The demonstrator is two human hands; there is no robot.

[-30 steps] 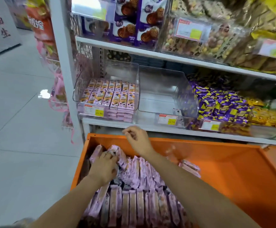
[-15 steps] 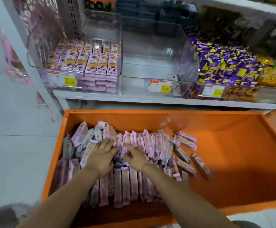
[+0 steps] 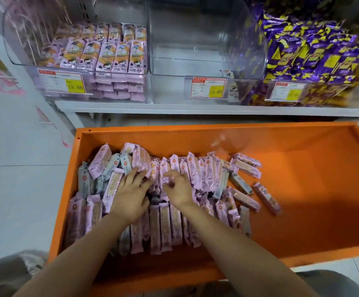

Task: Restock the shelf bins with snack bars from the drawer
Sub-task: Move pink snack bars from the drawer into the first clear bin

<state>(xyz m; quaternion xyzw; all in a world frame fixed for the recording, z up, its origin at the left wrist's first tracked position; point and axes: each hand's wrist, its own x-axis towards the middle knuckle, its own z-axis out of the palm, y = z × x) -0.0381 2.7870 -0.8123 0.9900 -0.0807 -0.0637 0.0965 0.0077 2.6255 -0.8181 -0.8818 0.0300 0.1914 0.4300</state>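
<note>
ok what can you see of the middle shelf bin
The middle bin is clear glossy plastic, open-topped, upright on the white shelf between the bin of pink bars and the purple packs. It is nearly empty: a couple of small packets sit in its front right corner. A red and yellow tag reading 15.80 fronts it.

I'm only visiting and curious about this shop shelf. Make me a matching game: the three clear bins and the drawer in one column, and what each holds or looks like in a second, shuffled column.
Things
1. left bin
2. middle bin
3. right bin
4. drawer

Descriptions
A. orange
B. nearly empty
C. full of purple and yellow packets
D. tidy rows of pink bars

Right pairs: 1-D, 2-B, 3-C, 4-A
</note>
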